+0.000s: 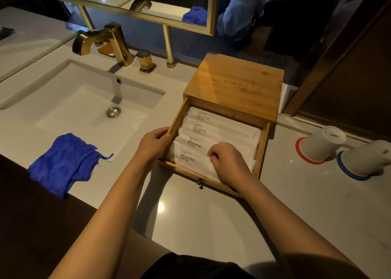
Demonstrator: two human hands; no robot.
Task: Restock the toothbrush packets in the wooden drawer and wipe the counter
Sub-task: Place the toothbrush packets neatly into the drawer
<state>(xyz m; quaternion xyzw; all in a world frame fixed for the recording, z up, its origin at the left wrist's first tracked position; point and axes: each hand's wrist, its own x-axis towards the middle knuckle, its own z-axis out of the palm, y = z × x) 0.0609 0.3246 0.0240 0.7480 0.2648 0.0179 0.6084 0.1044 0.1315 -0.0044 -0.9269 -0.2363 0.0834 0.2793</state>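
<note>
A wooden box (234, 84) stands on the white counter (203, 211), its drawer (262, 145) pulled out toward me. Several white toothbrush packets (222, 128) printed "BRUSHING TEETH" lie side by side in the drawer. My left hand (153, 145) grips the drawer's left wall. My right hand (228, 162) rests inside the drawer with its fingers curled on the nearest packet (190, 158). A crumpled blue cloth (65, 162) lies on the counter's front edge, left of the drawer.
A white sink (78, 103) with a gold faucet (103, 43) takes up the left side. Two upturned white cups (321, 143) (366, 158) sit on red and blue coasters at the right. A gold-framed mirror (169, 23) stands behind, a dark door frame at far right.
</note>
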